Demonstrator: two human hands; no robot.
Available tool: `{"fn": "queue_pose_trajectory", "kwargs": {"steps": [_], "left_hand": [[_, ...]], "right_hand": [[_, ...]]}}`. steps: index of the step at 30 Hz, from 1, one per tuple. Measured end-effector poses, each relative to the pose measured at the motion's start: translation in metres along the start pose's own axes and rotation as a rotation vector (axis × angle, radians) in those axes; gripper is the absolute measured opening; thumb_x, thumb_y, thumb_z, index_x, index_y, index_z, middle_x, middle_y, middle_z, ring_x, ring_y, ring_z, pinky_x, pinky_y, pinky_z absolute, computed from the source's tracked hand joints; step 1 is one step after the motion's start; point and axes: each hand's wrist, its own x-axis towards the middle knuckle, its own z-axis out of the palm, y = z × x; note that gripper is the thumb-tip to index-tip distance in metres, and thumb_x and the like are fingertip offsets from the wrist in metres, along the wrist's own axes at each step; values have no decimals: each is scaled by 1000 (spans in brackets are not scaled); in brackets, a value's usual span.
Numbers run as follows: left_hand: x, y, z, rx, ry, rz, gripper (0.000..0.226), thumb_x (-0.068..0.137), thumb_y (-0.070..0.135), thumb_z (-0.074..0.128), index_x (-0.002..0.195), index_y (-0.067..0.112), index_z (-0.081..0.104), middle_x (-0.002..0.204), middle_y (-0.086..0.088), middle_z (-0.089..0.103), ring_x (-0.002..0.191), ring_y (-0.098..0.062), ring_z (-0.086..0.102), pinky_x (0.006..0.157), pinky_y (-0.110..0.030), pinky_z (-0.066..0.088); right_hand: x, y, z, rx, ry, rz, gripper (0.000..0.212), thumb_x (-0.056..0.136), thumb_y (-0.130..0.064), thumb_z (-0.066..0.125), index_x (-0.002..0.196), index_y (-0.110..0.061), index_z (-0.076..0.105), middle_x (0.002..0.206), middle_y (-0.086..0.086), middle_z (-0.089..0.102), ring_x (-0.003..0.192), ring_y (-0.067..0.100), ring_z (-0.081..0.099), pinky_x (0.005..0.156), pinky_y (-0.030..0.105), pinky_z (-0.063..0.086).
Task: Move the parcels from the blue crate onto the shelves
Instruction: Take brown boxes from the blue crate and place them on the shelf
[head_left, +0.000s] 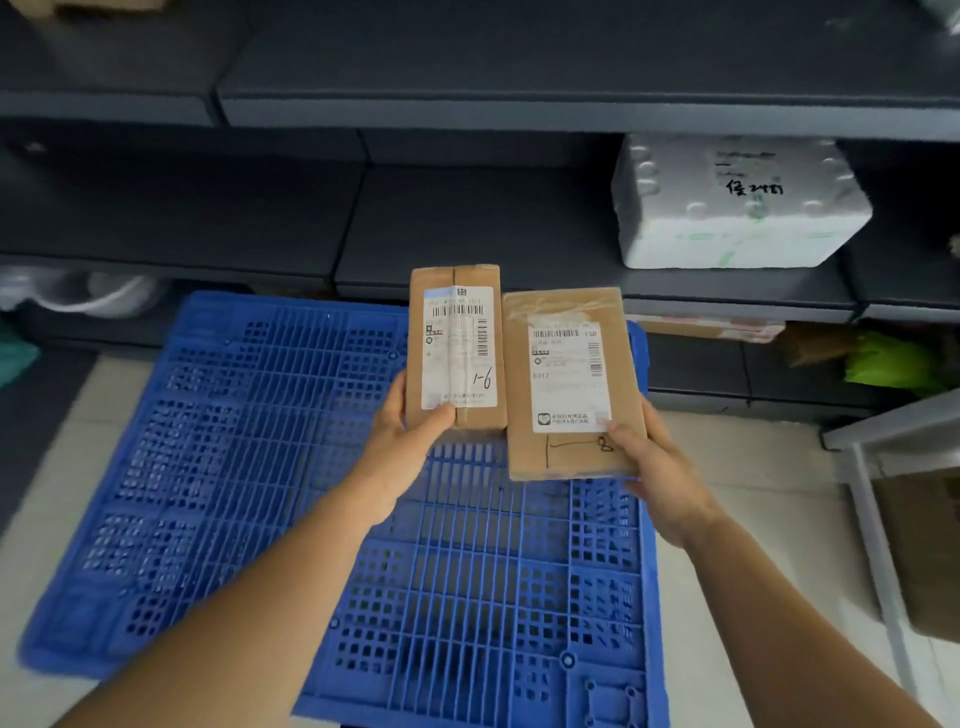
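A blue plastic crate with a grid floor lies on the ground below me; no parcels show inside it. My left hand grips a narrow brown parcel with a white label marked "1-6", held upright by its lower end. My right hand holds a wider brown parcel marked "1-8" by its lower right corner. Both parcels hang side by side above the crate, in front of the dark grey shelves.
A white foam box with handwriting sits on the middle shelf at right. Bags and a flat parcel lie on the lowest shelf, with a green bag at right. A grey metal frame stands beside the crate at right.
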Motion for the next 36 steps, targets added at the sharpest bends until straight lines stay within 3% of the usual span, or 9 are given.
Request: {"fn": "queue_pose_trajectory", "kwargs": {"steps": [6, 10, 14, 17, 21, 26, 30, 33, 36], "left_hand": [[-53, 14, -60, -174, 95, 51, 50, 92, 52, 46, 138, 55, 26, 144, 18, 41, 127, -13, 45, 91, -45, 37], [-95, 16, -109, -273, 161, 97, 40, 96, 41, 50, 126, 61, 32, 142, 17, 43, 125, -11, 46, 99, -51, 37], [-145, 11, -163, -329, 269, 158, 43, 95, 39, 53, 126, 61, 33, 142, 17, 42, 125, -8, 46, 98, -52, 41], [-190, 6, -202, -355, 336, 213, 41, 92, 45, 50, 123, 63, 31, 140, 20, 43, 125, -8, 45, 99, -50, 41], [-259, -12, -259, -331, 435, 276, 64, 78, 57, 46, 136, 57, 20, 131, 28, 46, 121, -4, 46, 99, -45, 41], [-347, -48, -331, -356, 583, 347, 37, 98, 36, 37, 130, 52, 25, 108, 38, 49, 84, 26, 54, 73, -14, 45], [-412, -84, -386, -387, 665, 320, 40, 89, 64, 45, 124, 66, 26, 120, 34, 48, 110, 5, 47, 87, -40, 41], [-456, -114, -420, -420, 753, 312, 46, 75, 71, 48, 116, 73, 29, 125, 24, 49, 115, -5, 47, 90, -44, 41], [-492, -135, -444, -489, 843, 328, 41, 82, 65, 54, 116, 68, 32, 123, 24, 51, 113, -6, 48, 90, -41, 37]], "right_hand": [[-19, -32, 42, -5, -89, -36, 42, 99, -30, 44, 131, -56, 44, 120, -15, 63, 112, 16, 55, 94, 39, 42], [-41, -64, 89, -56, -171, -100, 41, 99, -27, 42, 129, -55, 46, 119, -14, 63, 110, 12, 56, 95, 39, 42], [-71, -91, 146, -91, -260, -166, 53, 84, -38, 54, 135, -48, 43, 120, -10, 63, 110, 14, 57, 88, 36, 44], [-97, -103, 195, -97, -307, -215, 40, 96, -27, 50, 132, -44, 46, 120, -6, 63, 107, 16, 59, 80, 32, 47], [-141, -108, 268, -134, -391, -252, 36, 98, -28, 47, 130, -44, 48, 117, -7, 65, 107, 17, 60, 80, 33, 47], [-204, -100, 364, -184, -498, -288, 34, 98, -33, 46, 129, -46, 50, 115, -11, 67, 107, 15, 61, 81, 33, 49], [-254, -86, 435, -228, -566, -306, 29, 98, -37, 45, 123, -49, 53, 114, -12, 67, 107, 15, 61, 87, 36, 49], [-290, -78, 483, -261, -639, -306, 27, 99, -38, 43, 120, -49, 55, 112, -11, 68, 106, 16, 60, 89, 37, 48], [-320, -72, 529, -276, -711, -299, 26, 100, -35, 41, 115, -48, 58, 104, -12, 70, 104, 16, 61, 87, 36, 48]]}}
